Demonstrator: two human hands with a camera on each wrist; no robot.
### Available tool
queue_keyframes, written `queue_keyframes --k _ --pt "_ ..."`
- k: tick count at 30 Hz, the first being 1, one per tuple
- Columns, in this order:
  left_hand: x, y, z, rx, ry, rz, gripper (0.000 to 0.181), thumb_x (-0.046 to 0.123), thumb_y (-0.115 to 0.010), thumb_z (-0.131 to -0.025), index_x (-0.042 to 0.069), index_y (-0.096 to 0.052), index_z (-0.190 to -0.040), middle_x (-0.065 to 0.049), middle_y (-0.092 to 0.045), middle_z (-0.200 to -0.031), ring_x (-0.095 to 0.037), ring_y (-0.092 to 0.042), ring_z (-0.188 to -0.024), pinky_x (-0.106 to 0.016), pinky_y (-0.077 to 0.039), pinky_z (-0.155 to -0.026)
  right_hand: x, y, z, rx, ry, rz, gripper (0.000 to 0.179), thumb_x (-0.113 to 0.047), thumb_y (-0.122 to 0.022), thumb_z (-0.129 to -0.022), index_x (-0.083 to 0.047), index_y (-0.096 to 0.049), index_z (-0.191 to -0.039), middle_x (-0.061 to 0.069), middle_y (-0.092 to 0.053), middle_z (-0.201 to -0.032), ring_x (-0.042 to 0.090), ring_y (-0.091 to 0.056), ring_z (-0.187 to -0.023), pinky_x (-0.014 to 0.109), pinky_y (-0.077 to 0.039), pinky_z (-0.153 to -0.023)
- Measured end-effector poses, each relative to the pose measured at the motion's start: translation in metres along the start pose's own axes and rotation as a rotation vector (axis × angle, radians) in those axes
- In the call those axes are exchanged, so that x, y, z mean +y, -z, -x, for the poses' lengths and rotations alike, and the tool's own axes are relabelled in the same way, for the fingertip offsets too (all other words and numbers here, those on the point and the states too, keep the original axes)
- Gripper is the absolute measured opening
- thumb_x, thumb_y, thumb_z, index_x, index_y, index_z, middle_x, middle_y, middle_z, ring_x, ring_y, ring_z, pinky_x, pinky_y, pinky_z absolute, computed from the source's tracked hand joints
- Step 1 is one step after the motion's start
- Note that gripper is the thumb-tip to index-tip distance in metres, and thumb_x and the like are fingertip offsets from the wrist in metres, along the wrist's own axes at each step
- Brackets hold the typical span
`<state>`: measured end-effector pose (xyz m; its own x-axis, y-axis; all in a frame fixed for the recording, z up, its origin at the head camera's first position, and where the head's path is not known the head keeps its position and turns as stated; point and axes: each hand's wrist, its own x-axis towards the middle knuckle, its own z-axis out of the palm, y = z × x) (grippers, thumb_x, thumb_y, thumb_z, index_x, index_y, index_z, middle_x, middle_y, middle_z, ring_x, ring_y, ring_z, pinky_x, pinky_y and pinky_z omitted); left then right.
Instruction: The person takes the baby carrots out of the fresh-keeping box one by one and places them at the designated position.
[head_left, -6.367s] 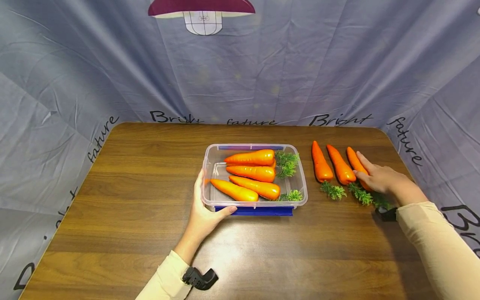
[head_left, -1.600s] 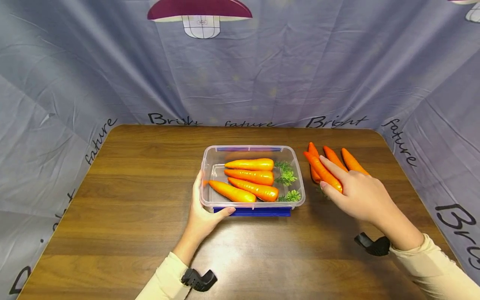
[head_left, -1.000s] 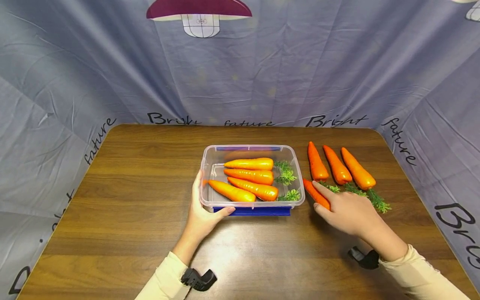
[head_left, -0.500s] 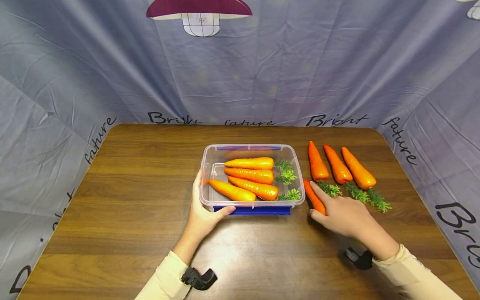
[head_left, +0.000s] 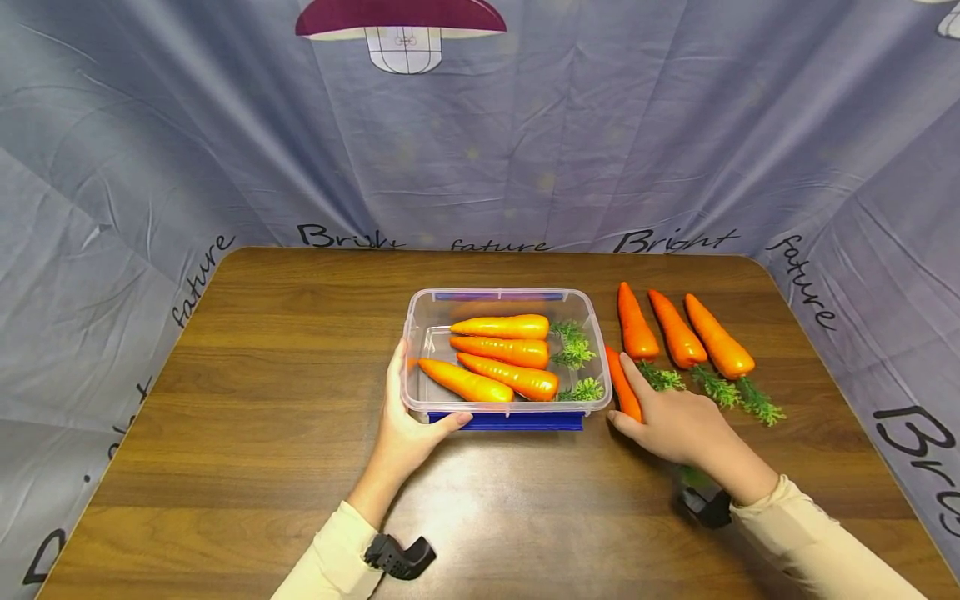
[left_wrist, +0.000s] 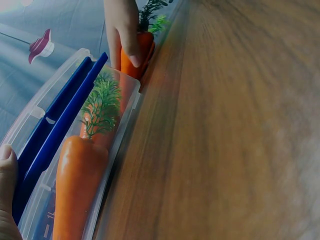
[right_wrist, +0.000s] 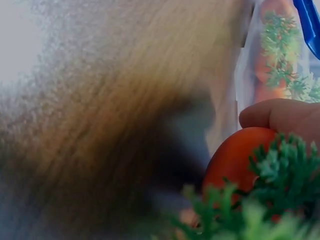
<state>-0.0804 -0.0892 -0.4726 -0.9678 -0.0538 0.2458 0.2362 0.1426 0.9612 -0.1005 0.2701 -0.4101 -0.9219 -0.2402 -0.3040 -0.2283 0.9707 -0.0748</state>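
Observation:
A clear plastic box (head_left: 504, 407) with blue side clips (head_left: 525, 422) stands mid-table, holding several orange carrots (head_left: 501, 352) with green tops. My left hand (head_left: 405, 437) grips its front left corner, fingers along the left wall and thumb by the front clip. Just outside the right wall, my right hand (head_left: 678, 425) pinches another carrot (head_left: 626, 387) between thumb and fingers, tip pointing away from me. That carrot's leafy top (right_wrist: 290, 170) shows up close in the right wrist view; the hand mostly hides it in the head view.
Three carrots lie side by side to the right: one nearest the box (head_left: 637, 325), one in the middle (head_left: 677, 332), one farthest right (head_left: 720, 340). The wooden table (head_left: 300, 333) ends at a printed grey-blue curtain (head_left: 465, 150) behind and at both sides.
A carrot at the back of the box is gone from there. My right hand moved from the far-right carrot, carried one over the row, then down beside the box. The left hand stayed.

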Motion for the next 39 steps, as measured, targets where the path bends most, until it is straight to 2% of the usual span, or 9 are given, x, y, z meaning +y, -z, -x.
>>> queue_keyframes --k 10,15,21,25,29,33,35,36,39 --pt "0.000 0.000 0.000 0.005 -0.012 -0.001 0.124 0.011 -0.094 -0.065 0.035 -0.014 -0.158 -0.001 -0.024 -0.164 -0.032 -0.031 -0.147 -0.050 -0.027 -0.120 -0.001 -0.007 0.001 0.019 -0.019 -0.014 0.099 -0.073 -0.044 -0.092 -0.010 -0.008 -0.160 0.021 -0.072 -0.088 0.033 -0.068 -0.070 0.040 -0.042 -0.045" --pt "-0.001 0.000 0.001 0.006 -0.016 0.004 0.125 0.010 -0.094 -0.065 0.035 -0.014 -0.158 -0.003 -0.024 -0.164 -0.033 -0.031 -0.147 -0.051 -0.027 -0.120 0.001 -0.005 0.006 -0.006 -0.031 0.001 0.103 -0.078 -0.042 -0.089 -0.014 -0.004 -0.161 0.019 -0.073 -0.090 0.032 -0.067 -0.070 0.039 -0.041 -0.046" --pt "-0.001 0.000 0.001 0.003 -0.006 0.008 0.124 0.011 -0.093 -0.065 0.035 -0.014 -0.158 -0.003 -0.024 -0.164 -0.032 -0.031 -0.147 -0.052 -0.027 -0.120 0.003 0.006 0.016 -0.049 -0.061 0.044 0.109 -0.085 -0.040 -0.084 -0.021 0.002 -0.161 0.019 -0.071 -0.086 0.032 -0.063 -0.064 0.039 -0.039 -0.045" --pt "0.000 0.000 0.001 0.000 0.000 0.012 0.124 0.011 -0.093 -0.066 0.036 -0.014 -0.158 -0.002 -0.023 -0.164 -0.032 -0.031 -0.147 -0.052 -0.027 -0.120 0.002 0.020 0.026 -0.051 -0.069 0.062 0.108 -0.086 -0.041 -0.082 -0.021 -0.004 -0.161 0.014 -0.070 -0.081 0.030 -0.063 -0.064 0.040 -0.039 -0.043" --pt "0.001 0.000 0.000 0.001 0.000 0.014 0.124 0.010 -0.093 -0.066 0.036 -0.014 -0.158 -0.003 -0.023 -0.164 -0.032 -0.031 -0.147 -0.050 -0.027 -0.120 0.001 0.039 0.035 0.015 -0.054 0.067 0.097 -0.080 -0.044 -0.086 -0.021 -0.022 -0.159 0.012 -0.071 -0.086 0.031 -0.066 -0.069 0.043 -0.041 -0.043" --pt "0.000 0.001 0.000 -0.002 -0.006 0.009 0.124 0.011 -0.093 -0.066 0.036 -0.014 -0.158 -0.005 -0.024 -0.164 -0.032 -0.031 -0.148 -0.050 -0.027 -0.120 -0.004 0.057 0.034 0.158 -0.001 0.072 0.075 -0.067 -0.050 -0.093 -0.021 -0.041 -0.151 0.016 -0.073 -0.106 0.041 -0.068 -0.086 0.052 -0.046 -0.048" --pt "-0.001 0.001 0.000 -0.004 -0.007 0.010 0.123 0.011 -0.093 -0.066 0.036 -0.014 -0.158 -0.007 -0.024 -0.164 -0.032 -0.030 -0.148 -0.050 -0.027 -0.121 -0.007 0.065 0.031 0.234 0.035 0.073 0.067 -0.061 -0.053 -0.095 -0.020 -0.047 -0.147 0.017 -0.070 -0.120 0.046 -0.063 -0.108 0.059 -0.051 -0.061" --pt "-0.001 0.001 0.000 -0.005 -0.008 0.013 0.123 0.011 -0.093 -0.067 0.036 -0.014 -0.158 -0.007 -0.024 -0.163 -0.032 -0.030 -0.148 -0.051 -0.026 -0.121 -0.009 0.068 0.029 0.271 0.059 0.074 0.063 -0.058 -0.055 -0.095 -0.020 -0.049 -0.146 0.017 -0.067 -0.127 0.047 -0.061 -0.114 0.062 -0.051 -0.067" --pt "-0.001 0.000 0.000 -0.008 -0.007 0.013 0.123 0.011 -0.093 -0.067 0.036 -0.014 -0.158 -0.006 -0.024 -0.164 -0.032 -0.030 -0.148 -0.051 -0.026 -0.121 -0.017 0.077 0.021 0.340 0.124 0.060 0.061 -0.053 -0.058 -0.095 -0.021 -0.049 -0.146 0.013 -0.066 -0.129 0.045 -0.057 -0.121 0.063 -0.049 -0.085"
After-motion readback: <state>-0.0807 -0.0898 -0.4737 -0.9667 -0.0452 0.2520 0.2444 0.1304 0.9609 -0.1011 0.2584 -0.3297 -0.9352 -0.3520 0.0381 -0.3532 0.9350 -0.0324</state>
